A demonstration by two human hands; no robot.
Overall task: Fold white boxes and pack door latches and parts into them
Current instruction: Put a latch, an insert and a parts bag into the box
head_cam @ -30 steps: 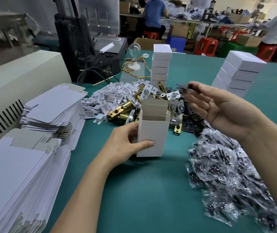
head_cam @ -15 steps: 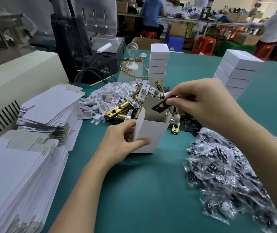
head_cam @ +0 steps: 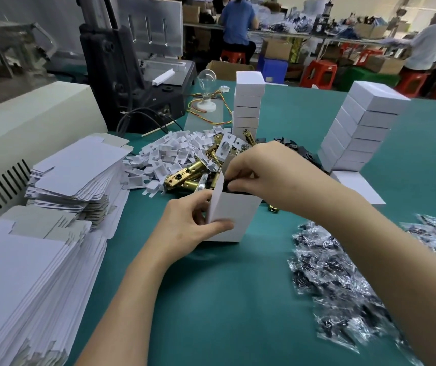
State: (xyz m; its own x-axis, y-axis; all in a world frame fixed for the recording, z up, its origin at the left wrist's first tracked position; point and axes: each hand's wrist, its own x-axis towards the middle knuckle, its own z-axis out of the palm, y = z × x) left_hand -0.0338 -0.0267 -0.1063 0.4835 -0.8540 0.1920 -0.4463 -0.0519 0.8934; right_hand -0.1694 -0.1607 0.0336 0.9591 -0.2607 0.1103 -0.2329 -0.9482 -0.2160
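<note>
We see a white box and a teal-green surface. The door latches are shiny gold, the flat plates black, the plastic stools red, the small bags clear with black pieces inside.

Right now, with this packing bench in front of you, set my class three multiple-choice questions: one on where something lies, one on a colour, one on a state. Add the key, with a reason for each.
1. Where do the clear bags of dark parts lie?
A) left of the open box
B) inside it
C) to its right

2. What colour are the latches heaped behind the box?
A) gold
B) blue
C) red

3. What state is the box held by the left hand in?
A) flat, unfolded
B) standing, top open
C) closed, on a stack

Key:
1 C: the bags are spread on the right side, apart from the box.
2 A: their metal shows brass-gold.
3 B: the right hand pinches a black part at its open top.
</note>
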